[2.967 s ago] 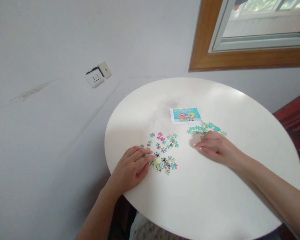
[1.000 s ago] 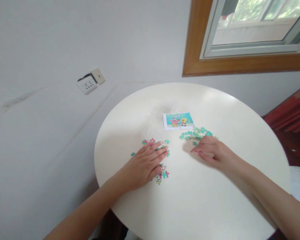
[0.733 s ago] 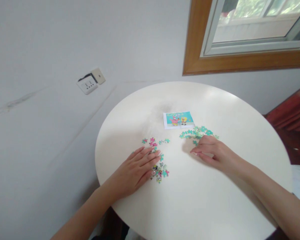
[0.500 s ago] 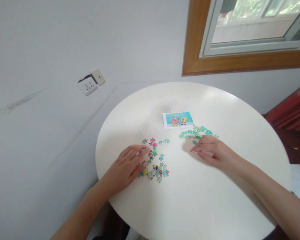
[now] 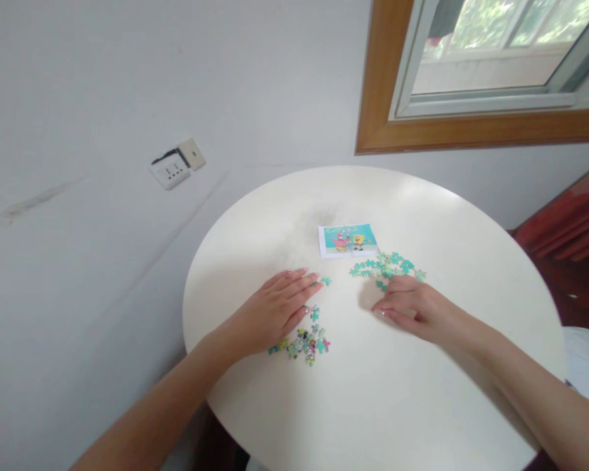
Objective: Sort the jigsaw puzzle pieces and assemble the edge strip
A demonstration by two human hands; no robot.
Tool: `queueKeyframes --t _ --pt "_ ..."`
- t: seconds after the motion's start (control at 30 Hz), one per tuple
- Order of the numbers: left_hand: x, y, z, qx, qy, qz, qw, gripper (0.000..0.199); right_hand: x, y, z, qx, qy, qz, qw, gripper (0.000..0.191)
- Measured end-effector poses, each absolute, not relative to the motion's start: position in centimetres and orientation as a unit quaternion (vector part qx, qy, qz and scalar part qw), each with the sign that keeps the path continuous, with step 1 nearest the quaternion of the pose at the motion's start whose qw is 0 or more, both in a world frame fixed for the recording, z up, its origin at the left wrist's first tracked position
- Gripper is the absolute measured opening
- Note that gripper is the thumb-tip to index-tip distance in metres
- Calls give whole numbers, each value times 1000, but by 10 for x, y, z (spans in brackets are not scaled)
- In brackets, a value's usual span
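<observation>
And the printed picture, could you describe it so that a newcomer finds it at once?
On the round white table, find the group of green puzzle pieces beside the right hand. Just beyond them, slightly left, lies the printed picture: pink and yellow cartoon figures on turquoise. Unlike those small knobbed pieces, it is one straight-edged rectangle.

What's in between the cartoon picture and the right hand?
A bunch of green puzzle pieces lies between the cartoon picture and the right hand, in the head view.
</observation>
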State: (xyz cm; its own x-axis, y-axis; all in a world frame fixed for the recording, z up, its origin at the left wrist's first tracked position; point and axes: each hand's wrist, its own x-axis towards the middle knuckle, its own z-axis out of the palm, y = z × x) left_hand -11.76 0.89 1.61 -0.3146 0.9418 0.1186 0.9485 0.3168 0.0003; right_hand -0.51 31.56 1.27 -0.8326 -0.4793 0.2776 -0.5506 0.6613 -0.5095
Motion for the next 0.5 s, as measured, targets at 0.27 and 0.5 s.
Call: queueKeyframes --t 0.27,0.5 --pt "-113 -5 3 -579 -813 -3 62 44 2 304 19 308 -902 301 27 23" --pt "-101 -12 4 -580 -810 -41 77 48 5 288 18 368 -886 281 9 20"
